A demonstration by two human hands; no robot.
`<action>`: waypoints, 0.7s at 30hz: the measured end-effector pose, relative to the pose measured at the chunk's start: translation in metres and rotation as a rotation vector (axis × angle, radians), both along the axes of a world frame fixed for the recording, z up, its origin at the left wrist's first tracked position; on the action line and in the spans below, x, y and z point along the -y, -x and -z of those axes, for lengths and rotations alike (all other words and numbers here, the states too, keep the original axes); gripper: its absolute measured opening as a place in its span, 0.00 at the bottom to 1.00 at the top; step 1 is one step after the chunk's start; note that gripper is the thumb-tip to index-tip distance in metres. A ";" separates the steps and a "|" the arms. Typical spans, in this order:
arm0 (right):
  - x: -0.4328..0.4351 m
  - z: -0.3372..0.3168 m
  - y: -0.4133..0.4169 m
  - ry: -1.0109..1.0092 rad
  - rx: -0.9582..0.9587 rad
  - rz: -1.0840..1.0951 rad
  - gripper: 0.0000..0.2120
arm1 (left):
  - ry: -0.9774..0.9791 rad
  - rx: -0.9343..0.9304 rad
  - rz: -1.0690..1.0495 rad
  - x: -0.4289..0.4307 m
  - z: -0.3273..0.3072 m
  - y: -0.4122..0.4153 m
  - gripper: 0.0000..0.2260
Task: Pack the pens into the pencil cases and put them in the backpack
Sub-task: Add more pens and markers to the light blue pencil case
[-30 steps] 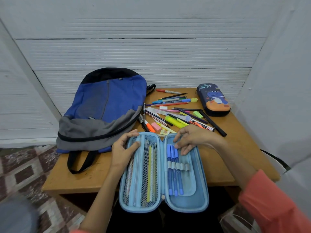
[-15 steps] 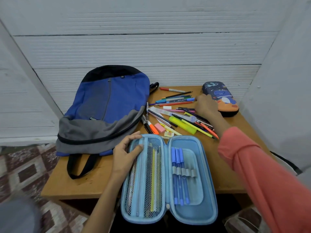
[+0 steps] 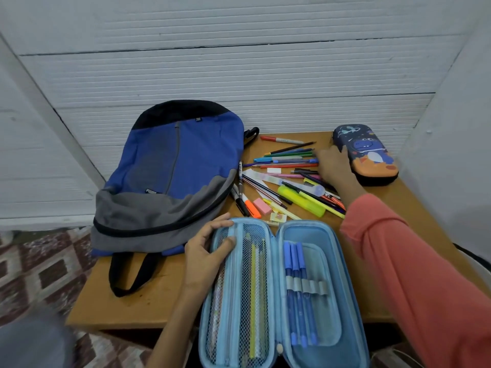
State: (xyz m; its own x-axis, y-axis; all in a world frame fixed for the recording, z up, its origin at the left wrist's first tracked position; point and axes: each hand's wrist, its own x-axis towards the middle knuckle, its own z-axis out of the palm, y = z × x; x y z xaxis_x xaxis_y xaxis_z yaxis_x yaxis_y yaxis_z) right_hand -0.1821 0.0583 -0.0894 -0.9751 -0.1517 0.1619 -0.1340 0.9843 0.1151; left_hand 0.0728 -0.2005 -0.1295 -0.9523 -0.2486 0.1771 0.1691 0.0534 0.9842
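Left hand [image 3: 206, 252] grips the top left corner of the open light-blue pencil case [image 3: 305, 231], fingers curled over the rim and thumb pressed on the mesh pocket [image 3: 244, 288] of the left half. A few slim pens and a yellow stick show through that mesh. In the right half, three blue pens [image 3: 299, 309] lie side by side under grey elastic loops [image 3: 316, 286]. The case lies at the near edge of the bench [image 3: 132, 301], hanging partly over it.

Right hand [image 3: 333, 166], in a coral sleeve [image 3: 411, 274], reaches to the far side and rests on the right ends of the loose pens and pencils [image 3: 287, 160]; whether it has hold of one I cannot tell. Just beside it on the right lies a closed dark-blue pencil case [image 3: 369, 152] with a cartoon print.

More stationery is scattered between the two cases: a yellow highlighter [image 3: 301, 200], an orange marker [image 3: 251, 205], a pink eraser [image 3: 262, 206], and a red-capped marker [image 3: 281, 140] at the back. A blue and grey backpack [image 3: 172, 168] lies flat on the left of the bench, its zip shut, one black strap trailing toward the near edge.
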 end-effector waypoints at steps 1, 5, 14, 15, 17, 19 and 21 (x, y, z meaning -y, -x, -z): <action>-0.001 -0.001 0.000 0.015 -0.025 0.001 0.18 | 0.001 -0.002 0.001 0.000 -0.001 0.000 0.11; -0.009 0.003 -0.002 0.117 -0.087 -0.047 0.15 | 0.004 -0.003 0.006 0.001 0.001 0.001 0.09; -0.015 -0.033 -0.029 0.923 0.002 -0.032 0.10 | 0.011 -0.034 0.010 -0.001 -0.001 0.001 0.08; -0.016 -0.040 -0.034 1.013 0.025 -0.032 0.10 | 0.011 -0.037 0.012 -0.001 -0.002 0.001 0.09; -0.016 -0.052 -0.045 1.184 0.047 -0.063 0.10 | 0.020 -0.035 0.019 0.000 -0.001 0.002 0.09; -0.016 -0.064 -0.057 1.355 0.067 -0.114 0.10 | 0.031 -0.034 0.024 0.002 0.001 0.002 0.11; -0.018 -0.075 -0.070 1.500 0.106 -0.161 0.08 | 0.037 -0.036 0.027 0.002 0.001 0.002 0.11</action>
State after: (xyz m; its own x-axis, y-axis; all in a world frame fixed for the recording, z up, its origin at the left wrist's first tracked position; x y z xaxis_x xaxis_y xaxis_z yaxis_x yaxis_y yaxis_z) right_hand -0.1122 0.0763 -0.0146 -0.9814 -0.0182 0.1912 -0.1917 0.1523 -0.9696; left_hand 0.0708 -0.2022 -0.1302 -0.9514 -0.2154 0.2201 0.2065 0.0841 0.9748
